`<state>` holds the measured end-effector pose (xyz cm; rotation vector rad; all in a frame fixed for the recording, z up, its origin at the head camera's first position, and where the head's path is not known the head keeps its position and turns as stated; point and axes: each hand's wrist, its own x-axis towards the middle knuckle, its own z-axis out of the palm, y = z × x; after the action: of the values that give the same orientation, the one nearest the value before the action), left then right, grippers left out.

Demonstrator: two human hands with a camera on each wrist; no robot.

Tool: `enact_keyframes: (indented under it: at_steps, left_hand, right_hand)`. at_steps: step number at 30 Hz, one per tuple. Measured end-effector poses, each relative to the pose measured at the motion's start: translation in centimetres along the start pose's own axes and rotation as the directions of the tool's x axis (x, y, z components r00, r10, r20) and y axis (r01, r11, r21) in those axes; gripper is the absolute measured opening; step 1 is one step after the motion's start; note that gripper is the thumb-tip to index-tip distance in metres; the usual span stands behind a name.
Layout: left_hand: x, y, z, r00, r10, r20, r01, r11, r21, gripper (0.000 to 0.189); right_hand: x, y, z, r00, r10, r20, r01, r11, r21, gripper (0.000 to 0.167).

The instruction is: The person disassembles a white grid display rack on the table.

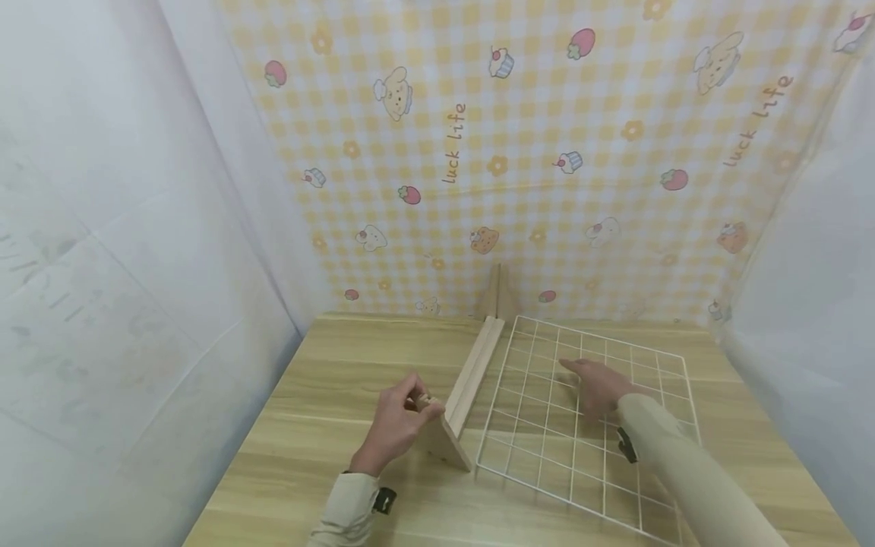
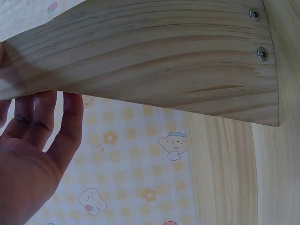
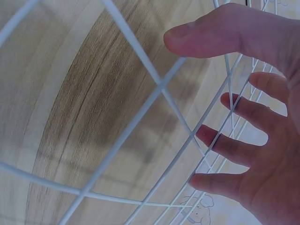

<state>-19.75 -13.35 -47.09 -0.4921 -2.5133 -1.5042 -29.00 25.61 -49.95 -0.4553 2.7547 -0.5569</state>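
Observation:
My left hand (image 1: pixel 396 422) grips the upper end of the near wooden end board (image 1: pixel 444 447). In the left wrist view, fingertips reach behind this tapering board (image 2: pixel 164 61), and two screws (image 2: pixel 262 54) show near its wide end. A long wooden rail (image 1: pixel 476 372) runs from it to a matching far end board (image 1: pixel 497 292). Right of the rail is a white wire grid (image 1: pixel 497 391). Over the grid is my right hand (image 1: pixel 601 387), fingers spread and fairly straight. The right wrist view shows its fingertips (image 3: pixel 204 133) at the wires; firm contact is hard to tell.
The stand and grid are on a wood-grain tabletop (image 1: pixel 328 365). A yellow checked cloth (image 1: pixel 533 197) with cartoon prints hangs along the back edge. White sheets enclose the left side (image 1: pixel 137 266) and the right side (image 1: pixel 813 304).

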Motion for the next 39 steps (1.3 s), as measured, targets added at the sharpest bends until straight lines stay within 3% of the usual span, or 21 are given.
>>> enact_keyframes:
  at_steps: [7, 14, 21, 31, 39]
  left_hand:
    - [-0.3, 0.3, 0.5, 1.000, 0.012, -0.007, -0.012, 1.000, 0.003, 0.028]
    - [-0.6, 0.8, 0.9, 0.998, 0.063, -0.030, -0.063, 0.998, 0.023, 0.028]
    - [-0.7, 0.8, 1.2, 0.986, 0.159, -0.058, -0.156, 0.986, 0.053, 0.032]
    - [-1.2, 1.2, 1.4, 0.991, 0.125, -0.054, -0.122, 0.991, 0.053, 0.033]
    - [-0.9, 1.5, 2.0, 0.989, 0.143, -0.035, -0.140, 0.988, 0.058, 0.033]
  right_hand:
    - [1.0, 0.7, 0.6, 1.000, 0.004, 0.008, -0.004, 1.000, -0.007, 0.108]
    - [1.9, 1.3, 0.8, 1.000, 0.011, 0.018, -0.011, 1.000, -0.010, 0.104]
    - [0.8, -0.9, 0.0, 1.000, 0.028, -0.001, -0.028, 0.999, -0.045, 0.095]
    - [0.5, -1.7, -0.4, 0.991, 0.130, 0.036, -0.129, 0.991, -0.029, 0.095]
    - [2.3, 1.5, 1.3, 0.994, 0.104, -0.024, -0.106, 0.989, -0.106, 0.095]
